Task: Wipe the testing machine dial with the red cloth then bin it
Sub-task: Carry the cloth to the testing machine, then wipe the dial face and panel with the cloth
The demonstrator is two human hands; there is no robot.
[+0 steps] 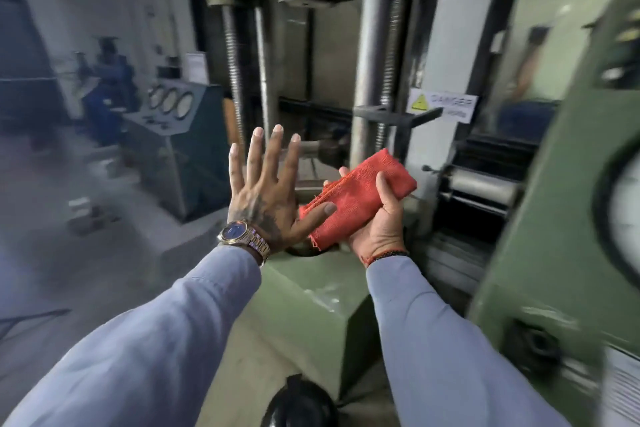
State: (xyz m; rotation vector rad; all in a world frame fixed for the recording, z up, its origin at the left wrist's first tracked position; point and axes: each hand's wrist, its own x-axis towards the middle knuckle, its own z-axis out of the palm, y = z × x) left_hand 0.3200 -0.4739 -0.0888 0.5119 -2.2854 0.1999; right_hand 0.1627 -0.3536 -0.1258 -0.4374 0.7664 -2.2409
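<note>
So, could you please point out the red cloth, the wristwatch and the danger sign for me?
red cloth (360, 198): head view, middle of the folded fabric, held in the right hand (381, 225).
wristwatch (234, 231): head view, blue face, on the left wrist.
danger sign (441, 107): head view, centre of the white label.

A danger sign (442, 107) (blurred) beside steel columns (372, 55), gauge console (173, 114) far left
</note>
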